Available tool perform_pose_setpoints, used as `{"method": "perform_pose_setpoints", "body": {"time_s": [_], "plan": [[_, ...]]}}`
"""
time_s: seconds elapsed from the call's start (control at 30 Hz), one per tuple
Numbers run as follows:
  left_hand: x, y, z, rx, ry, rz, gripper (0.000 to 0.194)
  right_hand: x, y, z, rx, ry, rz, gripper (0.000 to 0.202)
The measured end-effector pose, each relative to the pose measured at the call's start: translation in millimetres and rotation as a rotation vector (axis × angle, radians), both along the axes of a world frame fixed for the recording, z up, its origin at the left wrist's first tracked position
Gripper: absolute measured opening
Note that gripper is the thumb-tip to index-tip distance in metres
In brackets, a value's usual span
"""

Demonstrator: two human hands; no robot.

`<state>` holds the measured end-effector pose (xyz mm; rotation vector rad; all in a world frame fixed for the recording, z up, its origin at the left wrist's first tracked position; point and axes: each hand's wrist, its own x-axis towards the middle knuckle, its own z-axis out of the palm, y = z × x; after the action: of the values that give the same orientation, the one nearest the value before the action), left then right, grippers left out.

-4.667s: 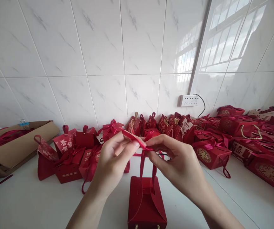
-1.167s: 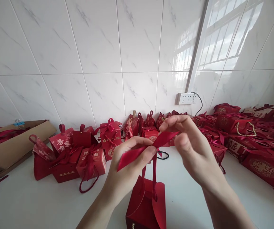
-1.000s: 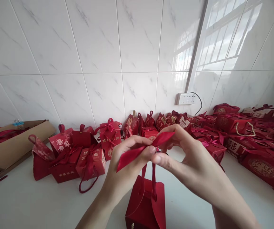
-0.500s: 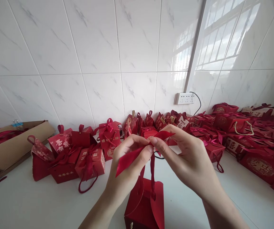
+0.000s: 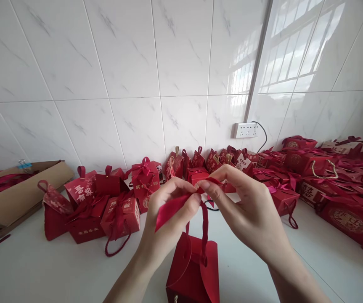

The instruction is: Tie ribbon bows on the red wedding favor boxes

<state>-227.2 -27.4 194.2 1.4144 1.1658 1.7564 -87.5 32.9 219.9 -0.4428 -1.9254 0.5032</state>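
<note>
Two hands meet above the tabletop (image 5: 250,273), thumbs and forefingers pinched on one red ribbon (image 5: 169,211): the left hand (image 5: 161,240) grips near the crossing, and the right hand (image 5: 249,219) pinches just beside it. One wide ribbon end lies along the left hand, its long axis slanting down and left, tip toward the left wrist. A shorter piece points up and right, partly hidden by the right fingers.

Two ribbon strands drop from the grip into the top of a red box (image 5: 211,269), which stands directly below the hands, its base cut off by the picture's lower edge. Its curved flaps run lengthwise away from the person.

Half a second earlier, the right strand hung nearly straight; now it bows outward to the right, and less of the right-hand end shows. In the view before those, the right hand's fingers were spread, off the crossing.

Behind lie a black loop (image 5: 212,207), more red gift boxes (image 5: 121,216), a cardboard carton (image 5: 33,194) at left and a socket strip (image 5: 246,130) on the tiled wall (image 5: 131,63).
</note>
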Motion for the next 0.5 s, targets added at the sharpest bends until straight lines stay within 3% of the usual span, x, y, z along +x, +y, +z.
{"method": "perform_pose_setpoints", "body": {"time_s": [0.3, 0.5], "plan": [[3.9, 1.8, 0.3, -0.055, -0.066, -0.082, 0.018, -1.0, -0.5, -0.6, 0.064, 0.035, 0.007, 0.014], [-1.3, 0.6, 4.4, -0.059, 0.016, -0.047, 0.017, -0.4, 1.6, -0.3, -0.02, 0.04, 0.049, 0.015]]}}
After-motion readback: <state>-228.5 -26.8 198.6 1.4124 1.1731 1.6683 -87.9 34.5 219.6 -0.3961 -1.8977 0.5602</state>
